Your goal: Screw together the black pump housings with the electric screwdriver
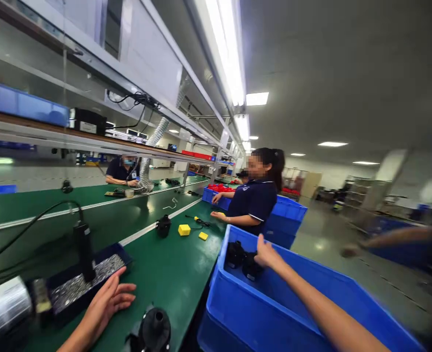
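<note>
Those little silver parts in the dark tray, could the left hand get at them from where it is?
Probably yes: the left hand is right by the open-topped dark tray, and the silver parts nearest it look uncovered. Only the black tool obstructs part of the tray.

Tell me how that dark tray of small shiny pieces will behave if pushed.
The dark tray would probably feel heavy for its size, as many metallic-looking pieces cover its floor. Those pieces, apparently loose, might shift or spill if tilted. Its low, broad shape suggests sliding rather than tipping.

Left hand [107,299] loosely splayed, right arm [311,298] outstretched, right hand [268,254] thumb-side up.
</note>
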`<state>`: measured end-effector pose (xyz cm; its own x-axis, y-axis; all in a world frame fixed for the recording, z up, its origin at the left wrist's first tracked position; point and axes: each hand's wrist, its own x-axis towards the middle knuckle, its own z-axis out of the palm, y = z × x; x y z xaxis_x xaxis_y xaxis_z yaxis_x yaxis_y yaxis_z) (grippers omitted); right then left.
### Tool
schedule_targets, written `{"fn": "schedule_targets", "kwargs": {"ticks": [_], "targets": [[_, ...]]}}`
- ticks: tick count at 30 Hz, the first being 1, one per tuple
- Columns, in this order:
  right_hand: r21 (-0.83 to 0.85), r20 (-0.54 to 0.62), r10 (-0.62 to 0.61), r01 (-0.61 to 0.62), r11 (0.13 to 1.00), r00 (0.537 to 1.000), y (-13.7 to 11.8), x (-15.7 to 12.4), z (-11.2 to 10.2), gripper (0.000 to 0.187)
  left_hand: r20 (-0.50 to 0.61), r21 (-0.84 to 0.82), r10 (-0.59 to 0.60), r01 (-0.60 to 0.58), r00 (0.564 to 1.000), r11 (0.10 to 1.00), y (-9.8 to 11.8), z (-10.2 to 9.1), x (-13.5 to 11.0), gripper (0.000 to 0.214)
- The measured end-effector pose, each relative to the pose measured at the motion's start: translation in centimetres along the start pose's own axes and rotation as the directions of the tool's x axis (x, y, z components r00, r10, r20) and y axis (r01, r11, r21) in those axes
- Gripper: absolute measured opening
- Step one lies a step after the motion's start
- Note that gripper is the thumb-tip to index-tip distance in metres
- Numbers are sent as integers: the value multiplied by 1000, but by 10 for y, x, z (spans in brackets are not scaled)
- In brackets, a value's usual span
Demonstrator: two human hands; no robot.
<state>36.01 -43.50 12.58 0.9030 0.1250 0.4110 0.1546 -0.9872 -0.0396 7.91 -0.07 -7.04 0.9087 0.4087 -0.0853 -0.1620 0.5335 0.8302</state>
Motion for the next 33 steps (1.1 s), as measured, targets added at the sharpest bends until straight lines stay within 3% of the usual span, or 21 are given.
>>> {"fn": "schedule_targets", "kwargs": {"ticks": [2,3,5,6,7,8,9,10,13,17,18,20,22,25,28,33], "targets": [[35,-50,-167,169,985,985,-26,-4,-17,41,20,19,-6,6,1000,1000,1,2,-1,111],[66,-70,-287,292,954,955,-44,-12,-24,39,18,27,-11,11,1000,1000,2,2,-1,111],[144,-61,-544,547,825,837,-87,-43,-33,40,13,35,-4,4,1000,999,3,2,-1,109],[182,-52,-693,689,702,719,-111,-65,-35,41,14,36,2,-3,1000,999,4,2,-2,106],[173,-60,-877,870,461,476,-136,-88,-35,49,18,36,9,-10,1000,999,5,2,-3,103],[135,-74,-967,963,233,245,-161,-110,-34,57,24,35,14,-14,1000,999,5,2,-3,101],[90,-87,-994,994,58,66,-185,-130,-31,65,27,33,19,-20,999,999,6,2,-4,99],[48,-101,-994,998,-43,-38,-207,-147,-27,72,26,31,23,-24,999,999,6,1,-5,99],[-39,-77,-970,973,-228,-230,-254,-172,-6,85,28,21,28,-29,999,999,3,0,-4,96],[-110,-82,-874,876,-469,-479,-274,-175,28,51,22,18,34,-34,999,999,-3,-3,2,92],[-120,-83,-863,864,-489,-499,-275,-174,35,39,18,20,33,-34,999,999,-4,-3,4,93],[-111,-70,-871,872,-478,-486,-275,-173,45,22,11,21,34,-34,999,999,-7,-3,6,96],[-73,-79,-872,875,-478,-483,-272,-171,48,32,9,15,39,-39,999,999,-8,-3,7,98],[-26,-112,-870,876,-481,-481,-266,-164,45,28,20,17,48,-48,999,999,-8,-3,6,95],[-32,-20,-916,916,-400,-401,-261,-158,42,30,24,40,46,-47,999,998,-9,-3,7,92],[-81,80,-910,907,-413,-407,-263,-159,47,17,-3,21,42,-42,999,999,-13,-3,10,104]]}}
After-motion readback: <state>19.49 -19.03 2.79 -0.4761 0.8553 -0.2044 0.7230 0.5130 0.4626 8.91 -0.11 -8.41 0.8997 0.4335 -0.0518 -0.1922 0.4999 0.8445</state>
